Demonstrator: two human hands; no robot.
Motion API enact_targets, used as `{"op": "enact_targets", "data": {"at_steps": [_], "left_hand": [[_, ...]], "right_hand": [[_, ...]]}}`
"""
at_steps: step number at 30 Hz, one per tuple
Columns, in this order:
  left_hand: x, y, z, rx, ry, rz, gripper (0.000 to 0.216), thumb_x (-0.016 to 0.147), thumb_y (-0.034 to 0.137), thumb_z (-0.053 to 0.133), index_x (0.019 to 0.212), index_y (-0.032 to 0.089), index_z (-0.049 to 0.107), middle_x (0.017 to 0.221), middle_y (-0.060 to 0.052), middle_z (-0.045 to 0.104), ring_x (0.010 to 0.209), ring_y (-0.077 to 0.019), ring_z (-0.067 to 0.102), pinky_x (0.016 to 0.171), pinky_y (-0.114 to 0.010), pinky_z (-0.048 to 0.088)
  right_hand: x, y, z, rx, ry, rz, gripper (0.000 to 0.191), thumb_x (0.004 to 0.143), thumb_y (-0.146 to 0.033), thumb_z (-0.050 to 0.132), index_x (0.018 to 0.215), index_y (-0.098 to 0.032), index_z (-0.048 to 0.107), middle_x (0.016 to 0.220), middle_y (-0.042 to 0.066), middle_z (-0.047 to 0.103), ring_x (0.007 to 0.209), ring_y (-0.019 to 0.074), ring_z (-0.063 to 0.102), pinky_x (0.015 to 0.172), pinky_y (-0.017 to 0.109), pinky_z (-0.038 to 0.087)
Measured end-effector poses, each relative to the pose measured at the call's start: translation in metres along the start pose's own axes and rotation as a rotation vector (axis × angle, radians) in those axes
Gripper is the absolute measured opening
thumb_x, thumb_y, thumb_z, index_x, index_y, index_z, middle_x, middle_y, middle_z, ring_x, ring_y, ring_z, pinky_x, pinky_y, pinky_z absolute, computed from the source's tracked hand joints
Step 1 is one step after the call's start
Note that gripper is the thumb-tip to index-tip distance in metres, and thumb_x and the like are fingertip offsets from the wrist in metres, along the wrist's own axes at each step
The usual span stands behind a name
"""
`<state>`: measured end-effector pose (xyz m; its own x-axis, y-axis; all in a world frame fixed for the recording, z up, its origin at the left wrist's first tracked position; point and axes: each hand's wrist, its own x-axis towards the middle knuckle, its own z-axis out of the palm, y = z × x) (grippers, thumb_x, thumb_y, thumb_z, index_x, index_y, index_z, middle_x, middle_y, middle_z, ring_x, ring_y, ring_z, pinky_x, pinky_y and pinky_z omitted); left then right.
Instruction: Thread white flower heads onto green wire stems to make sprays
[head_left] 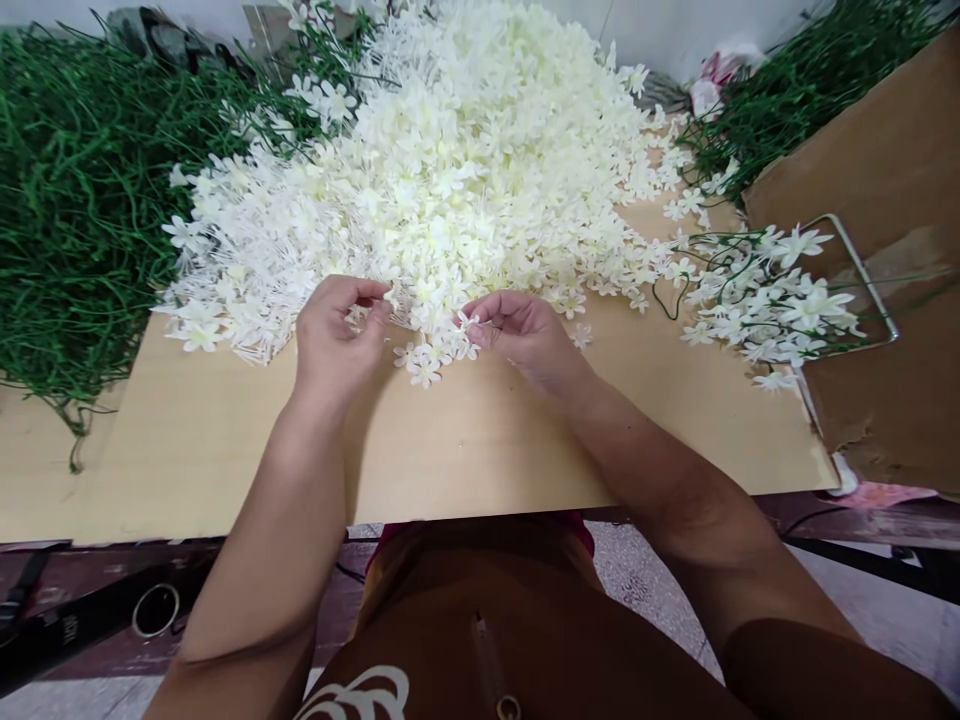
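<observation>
Head view: 2 hands work at the near edge of the white flower pile (450, 150) on the wooden tabletop (465, 450). Here the right hand (525, 335) pinches 1 small flower (466, 322) between thumb and fingertips. Meanwhile the left hand (337, 335) is curled, fingertips in the pile's edge; whether it grips anything, I cannot tell. The green stems (75, 200) are heaped far left. The flowered sprigs (765, 290) lie right, against the cardboard box (885, 180).

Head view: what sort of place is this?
Probably a small workshop bench for assembling artificial flowers: a big heap of loose white flower heads on a wooden board, piles of green stems on either side, and flowered sprigs at the right.
</observation>
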<state>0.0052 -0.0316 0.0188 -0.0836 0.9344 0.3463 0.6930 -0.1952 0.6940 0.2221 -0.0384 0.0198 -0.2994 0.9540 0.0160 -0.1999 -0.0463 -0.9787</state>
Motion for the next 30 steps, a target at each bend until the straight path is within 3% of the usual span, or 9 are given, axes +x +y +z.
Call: {"op": "enact_targets", "data": {"at_steps": [5,10,15,18,21,25,27,30], "left_hand": [[-0.003,-0.001,0.003,0.101,-0.037,-0.003,0.014,0.081,0.024,0.058,0.088,0.019,0.070,0.089,-0.004,0.070,0.080,-0.0188,0.064,0.081,-0.035,0.051],[0.002,-0.006,-0.021,0.191,0.004,-0.129,0.024,0.085,0.020,0.056,0.102,0.018,0.073,0.105,-0.007,0.070,0.084,-0.0197,0.066,0.088,-0.036,0.051],[0.014,-0.006,-0.043,0.559,-0.137,-0.198,0.037,0.088,0.027,0.060,0.120,0.014,0.073,0.118,-0.017,0.067,0.116,-0.0358,0.062,0.106,-0.051,0.044],[0.022,-0.007,-0.046,0.716,-0.227,-0.211,0.043,0.088,0.028,0.058,0.127,0.013,0.069,0.129,-0.022,0.062,0.129,-0.0422,0.054,0.107,-0.056,0.041],[0.029,-0.011,-0.050,0.734,-0.275,-0.230,0.034,0.090,0.028,0.054,0.115,0.015,0.072,0.118,-0.017,0.068,0.117,-0.0373,0.061,0.100,-0.050,0.045],[0.035,-0.014,-0.061,0.594,-0.205,-0.329,0.025,0.086,0.030,0.059,0.104,0.018,0.072,0.093,-0.005,0.072,0.084,-0.0214,0.064,0.078,-0.032,0.045],[0.041,-0.017,-0.067,0.526,-0.157,-0.338,0.027,0.086,0.029,0.061,0.107,0.018,0.072,0.092,-0.003,0.071,0.078,-0.0170,0.060,0.074,-0.028,0.043],[0.059,-0.031,-0.080,0.510,-0.052,-0.337,0.032,0.088,0.028,0.059,0.115,0.017,0.071,0.100,-0.005,0.071,0.081,-0.0165,0.058,0.080,-0.029,0.044]], "right_hand": [[0.001,-0.002,-0.005,0.077,0.031,0.011,0.035,0.061,-0.038,0.089,0.072,-0.019,0.061,0.078,-0.001,0.062,0.078,0.0113,0.061,0.078,0.028,0.052],[0.003,-0.002,-0.010,0.070,0.027,0.005,0.031,0.064,-0.035,0.087,0.073,-0.019,0.062,0.072,-0.003,0.062,0.071,0.0099,0.060,0.075,0.028,0.052],[0.003,-0.005,-0.007,0.020,-0.018,0.006,0.030,0.064,-0.034,0.087,0.071,-0.019,0.062,0.070,-0.003,0.061,0.069,0.0094,0.058,0.073,0.028,0.051],[0.002,-0.009,-0.005,-0.010,-0.021,0.009,0.031,0.062,-0.035,0.087,0.071,-0.019,0.062,0.069,-0.003,0.062,0.068,0.0096,0.057,0.070,0.027,0.050],[0.002,-0.012,-0.005,-0.020,-0.001,0.017,0.033,0.059,-0.035,0.088,0.069,-0.018,0.061,0.067,-0.003,0.060,0.065,0.0092,0.055,0.067,0.027,0.048],[0.002,-0.014,-0.005,-0.034,0.005,0.037,0.036,0.058,-0.036,0.089,0.069,-0.018,0.060,0.064,-0.004,0.057,0.062,0.0088,0.052,0.064,0.026,0.045],[0.003,-0.013,-0.005,-0.037,-0.003,0.036,0.036,0.058,-0.037,0.089,0.068,-0.019,0.060,0.061,-0.006,0.056,0.060,0.0083,0.050,0.062,0.026,0.044],[0.003,-0.011,-0.005,-0.015,0.001,0.028,0.035,0.056,-0.037,0.090,0.067,-0.019,0.061,0.060,-0.006,0.058,0.058,0.0075,0.049,0.061,0.025,0.044]]}}
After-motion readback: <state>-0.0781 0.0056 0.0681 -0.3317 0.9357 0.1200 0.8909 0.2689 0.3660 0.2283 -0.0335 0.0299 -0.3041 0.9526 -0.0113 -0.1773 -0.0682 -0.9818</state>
